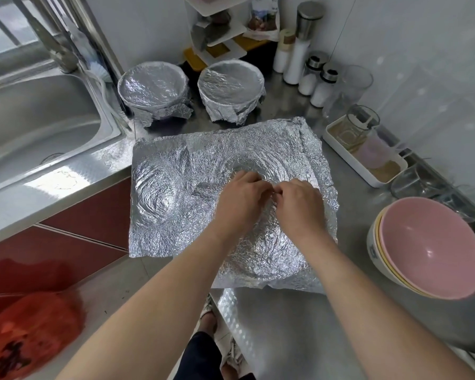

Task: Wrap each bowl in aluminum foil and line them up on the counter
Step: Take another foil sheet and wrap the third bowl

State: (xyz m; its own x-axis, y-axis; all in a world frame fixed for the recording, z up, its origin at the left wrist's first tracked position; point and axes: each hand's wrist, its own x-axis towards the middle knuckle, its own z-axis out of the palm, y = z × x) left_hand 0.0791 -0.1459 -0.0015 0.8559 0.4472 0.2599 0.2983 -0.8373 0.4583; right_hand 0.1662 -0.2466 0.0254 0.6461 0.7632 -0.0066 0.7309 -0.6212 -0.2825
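Pinching the crumpled aluminum foil sheet (176, 165) at its middle, the left hand (242, 198) and right hand (296, 204) meet with fingers curled into it. The sheet lies spread on the steel table (285, 325). Behind it stand the left wrapped bowl (154, 86) and right wrapped bowl (231, 83), side by side. A stack of unwrapped bowls (433, 248), pink on top, sits at the right.

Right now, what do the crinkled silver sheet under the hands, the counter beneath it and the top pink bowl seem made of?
Crinkled silver sheet: thin aluminium foil, shiny, holding fine creases and round dents. Grey metal counter: likely stainless steel, dull sheen, embossed pattern near the front. Pink round bowl: glossy, smooth; ceramic or melamine, cannot tell which.
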